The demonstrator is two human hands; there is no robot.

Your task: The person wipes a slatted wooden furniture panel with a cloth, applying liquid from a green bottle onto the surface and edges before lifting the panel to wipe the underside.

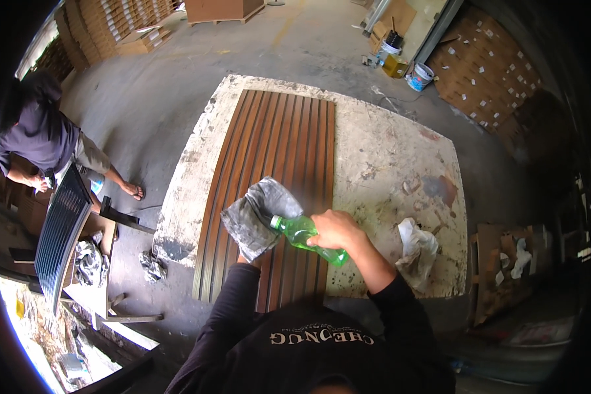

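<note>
My right hand (339,231) is wrapped round a clear green plastic bottle (300,231). The bottle is tilted, its pale cap end pointing left at a grey, stained rag (259,213). That rag lies over my left hand (248,261), which holds it from beneath; the fingers are hidden and only a bit near the wrist shows. Bottle mouth and rag edge are close together; I cannot tell if they touch. Under both hands lies a brown slatted wood panel (269,141) with dark grooves running lengthwise.
The panel rests on a paint-stained white tabletop (381,157). A crumpled whitish cloth (416,246) sits at its right. At left, a person (43,134) stands by a dark slatted panel (64,223). A bucket (420,77) and cardboard box (505,269) are on the right.
</note>
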